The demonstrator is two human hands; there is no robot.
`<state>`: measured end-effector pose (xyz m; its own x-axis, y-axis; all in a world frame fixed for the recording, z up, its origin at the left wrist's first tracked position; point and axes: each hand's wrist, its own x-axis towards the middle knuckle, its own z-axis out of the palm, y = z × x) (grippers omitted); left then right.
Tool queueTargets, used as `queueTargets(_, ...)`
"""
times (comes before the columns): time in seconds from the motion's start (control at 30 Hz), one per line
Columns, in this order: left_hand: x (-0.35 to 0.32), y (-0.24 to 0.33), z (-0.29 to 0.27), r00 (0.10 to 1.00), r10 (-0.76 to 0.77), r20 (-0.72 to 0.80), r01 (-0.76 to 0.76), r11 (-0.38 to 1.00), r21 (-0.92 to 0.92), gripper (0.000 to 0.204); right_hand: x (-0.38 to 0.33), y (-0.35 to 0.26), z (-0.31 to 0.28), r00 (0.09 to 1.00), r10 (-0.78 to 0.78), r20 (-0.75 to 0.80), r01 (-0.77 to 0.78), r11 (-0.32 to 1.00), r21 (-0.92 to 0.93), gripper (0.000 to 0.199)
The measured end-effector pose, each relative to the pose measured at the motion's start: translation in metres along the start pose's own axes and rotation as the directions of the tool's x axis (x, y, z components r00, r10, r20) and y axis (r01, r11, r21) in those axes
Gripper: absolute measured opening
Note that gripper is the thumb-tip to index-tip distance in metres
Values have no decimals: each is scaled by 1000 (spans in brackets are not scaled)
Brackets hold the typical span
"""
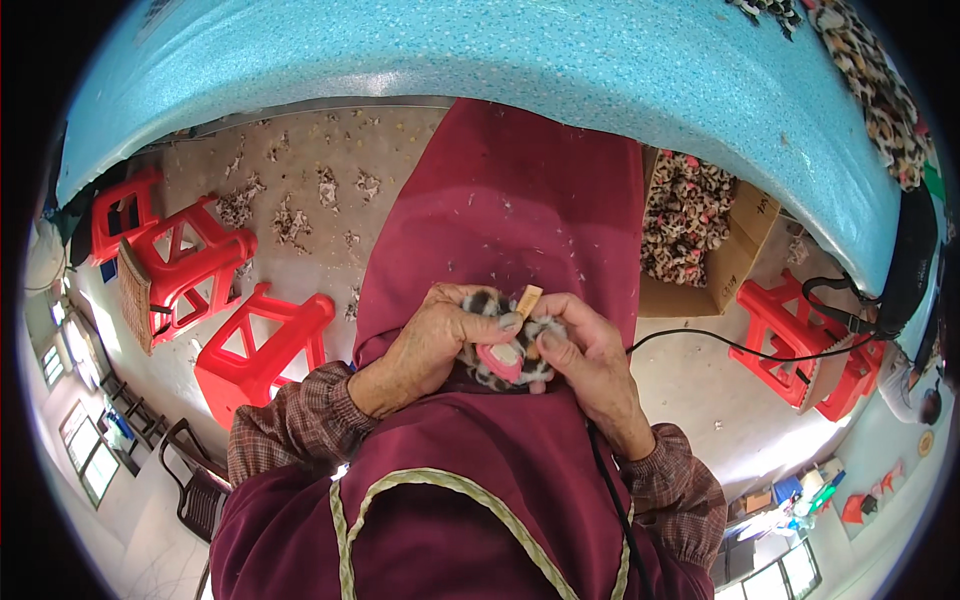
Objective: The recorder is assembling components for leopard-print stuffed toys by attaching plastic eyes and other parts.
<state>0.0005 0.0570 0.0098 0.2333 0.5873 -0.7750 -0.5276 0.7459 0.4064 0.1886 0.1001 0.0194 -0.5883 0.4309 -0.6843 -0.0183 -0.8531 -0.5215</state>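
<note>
Over my lap, both hands hold a small furry leopard-spotted plush piece (485, 303) with a pink and cream patch (502, 357) facing up. My left hand (435, 335) is closed on its left side, the thumb pressed on top. My right hand (588, 355) pinches the right side between thumb and fingers. A small tan tag or strip (528, 302) sticks up from the plush between the two hands. The fingers underneath are hidden. Beneath lies a maroon apron (500, 210) spread across my lap.
A blue speckled table (480, 60) curves across the front, with more spotted plush (870, 90) at its right. A cardboard box (742, 250) of spotted pieces stands below it. Red stools (265, 345) stand on both sides; fabric scraps (290, 222) litter the floor. A black cable (690, 333) runs at right.
</note>
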Motion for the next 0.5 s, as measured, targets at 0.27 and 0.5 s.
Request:
queueTargets(0.27,0,-3,4,988,129,-80,-118,984,136,30,-1,-2,8,700,-712,59,476,403,-781,13)
queueTargets(0.5,3,-7,-3,924,378,57,-365,827,429,34,2,9,4,970,-240,-43,213,922,-324,11)
